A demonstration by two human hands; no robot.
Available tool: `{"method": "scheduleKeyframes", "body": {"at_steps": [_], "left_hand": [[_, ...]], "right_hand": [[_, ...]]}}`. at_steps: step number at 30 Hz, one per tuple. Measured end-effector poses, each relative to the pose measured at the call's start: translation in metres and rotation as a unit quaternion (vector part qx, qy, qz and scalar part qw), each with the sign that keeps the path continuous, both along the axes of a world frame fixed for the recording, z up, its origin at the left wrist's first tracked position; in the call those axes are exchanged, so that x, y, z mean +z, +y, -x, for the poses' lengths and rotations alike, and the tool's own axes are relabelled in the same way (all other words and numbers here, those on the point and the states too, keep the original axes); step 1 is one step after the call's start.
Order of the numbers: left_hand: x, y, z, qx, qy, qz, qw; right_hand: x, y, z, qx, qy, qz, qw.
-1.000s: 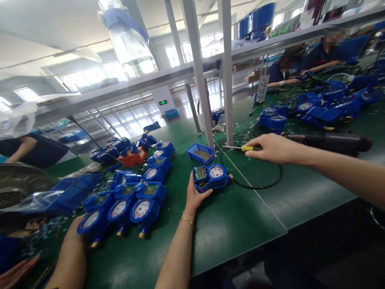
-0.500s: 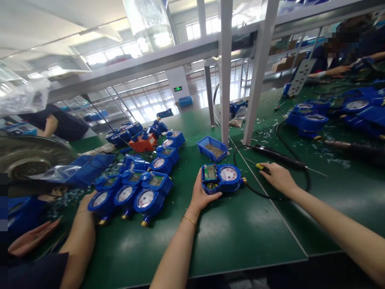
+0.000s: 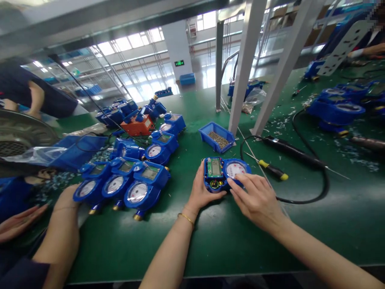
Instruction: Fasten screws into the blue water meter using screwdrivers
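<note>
Head camera, near side: a green table runs along the bottom, with another person's forearm at its left end and an upturned palm just left of that. At the middle, the left hand grasps an open meter by its left side, thumb along the near edge. The meter's dial faces up on the right; on its left, a small screen sits in an exposed circuit board. The right hand has bent fingers, tips over the dial's near edge; whether they pinch anything, I cannot tell.

To the left, three blue meters stand side by side, dials up. To the right, a yellow-and-black screwdriver lies near a curved black cable, and just beyond it lies a black tool with a thin metal tip.

Farther back, a blue tray holds small metal pieces beside a pale post. An orange box stands left of it, among more meters. Farthest, a green sign hangs above a blue crate.
</note>
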State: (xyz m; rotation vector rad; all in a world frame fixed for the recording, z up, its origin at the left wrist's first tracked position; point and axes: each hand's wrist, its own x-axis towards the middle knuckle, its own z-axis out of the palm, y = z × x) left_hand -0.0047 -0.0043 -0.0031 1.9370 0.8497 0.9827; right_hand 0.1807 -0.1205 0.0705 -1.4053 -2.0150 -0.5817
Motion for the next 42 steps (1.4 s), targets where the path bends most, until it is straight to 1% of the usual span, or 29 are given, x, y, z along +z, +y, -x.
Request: {"method": "scheduleKeyframes", "body": {"at_steps": [2,4,6,7,8,9,10,11,12,13,14,16,18,19,21,23,24,26,29,32,34,37,39,42], "left_hand": [[0.000,0.001,0.001,0.003,0.007,-0.002,1.000],[0.000,0.003,0.002,0.001,0.015,0.004,1.000],[0.004,0.006,0.003,-0.013,0.019,0.013,1.000],[0.007,0.008,0.004,-0.022,0.019,0.013,0.999],[0.010,0.010,0.006,-0.032,0.018,0.010,0.999],[0.014,0.012,0.008,-0.039,0.019,0.005,0.999],[0.019,0.015,0.010,-0.042,0.022,-0.002,0.999],[0.022,0.019,0.012,-0.040,0.025,-0.004,0.999],[0.025,0.022,0.015,-0.038,0.028,0.002,0.999],[0.027,0.026,0.018,-0.035,0.029,0.015,0.999],[0.027,0.029,0.021,-0.032,0.026,0.035,0.999],[0.026,0.033,0.025,-0.032,0.013,0.084,0.996],[0.023,0.033,0.027,-0.039,-0.010,0.135,0.990],[0.022,0.032,0.028,-0.045,-0.022,0.157,0.986],[0.020,0.031,0.028,-0.058,-0.049,0.185,0.980],[0.019,0.028,0.027,-0.068,-0.068,0.189,0.977],[0.020,0.027,0.026,-0.074,-0.074,0.186,0.977],[0.021,0.024,0.025,-0.081,-0.082,0.176,0.978],[0.024,0.018,0.022,-0.077,-0.081,0.163,0.980],[0.030,0.014,0.019,-0.060,-0.077,0.151,0.984],[0.035,0.011,0.015,-0.051,-0.077,0.149,0.984],[0.042,0.004,0.008,-0.030,-0.077,0.159,0.984],[0.047,-0.004,0.001,0.002,-0.080,0.178,0.981],[0.053,-0.016,-0.011,0.056,-0.090,0.220,0.970]], "right_hand": [[-0.003,0.001,0.001,-0.006,0.010,0.009,1.000],[-0.001,0.001,-0.004,0.004,0.044,0.037,0.998],[0.001,0.003,-0.020,0.017,0.113,0.073,0.991],[0.001,0.006,-0.033,0.005,0.165,0.090,0.982],[0.000,0.009,-0.049,-0.028,0.221,0.101,0.970],[-0.003,0.012,-0.067,-0.076,0.272,0.106,0.953],[-0.007,0.016,-0.086,-0.131,0.315,0.110,0.934],[-0.012,0.019,-0.104,-0.174,0.337,0.115,0.918],[-0.017,0.021,-0.120,-0.199,0.351,0.126,0.906],[-0.023,0.023,-0.131,-0.210,0.357,0.140,0.899],[-0.028,0.023,-0.137,-0.207,0.363,0.156,0.895],[-0.034,0.021,-0.133,-0.182,0.382,0.192,0.885],[-0.033,0.018,-0.113,-0.143,0.404,0.226,0.874],[-0.030,0.016,-0.099,-0.115,0.424,0.248,0.863],[-0.022,0.014,-0.072,-0.051,0.472,0.300,0.828],[-0.014,0.014,-0.049,-0.007,0.508,0.353,0.786],[-0.012,0.014,-0.042,0.002,0.517,0.373,0.770],[-0.011,0.017,-0.035,0.004,0.521,0.396,0.756],[-0.018,0.020,-0.046,0.013,0.528,0.393,0.753],[-0.025,0.020,-0.067,0.000,0.524,0.377,0.764],[-0.028,0.018,-0.074,0.002,0.522,0.371,0.768],[-0.033,0.016,-0.067,0.031,0.532,0.359,0.766],[-0.035,0.016,-0.054,0.041,0.541,0.361,0.758],[-0.035,0.016,-0.036,0.033,0.539,0.375,0.753]]}}
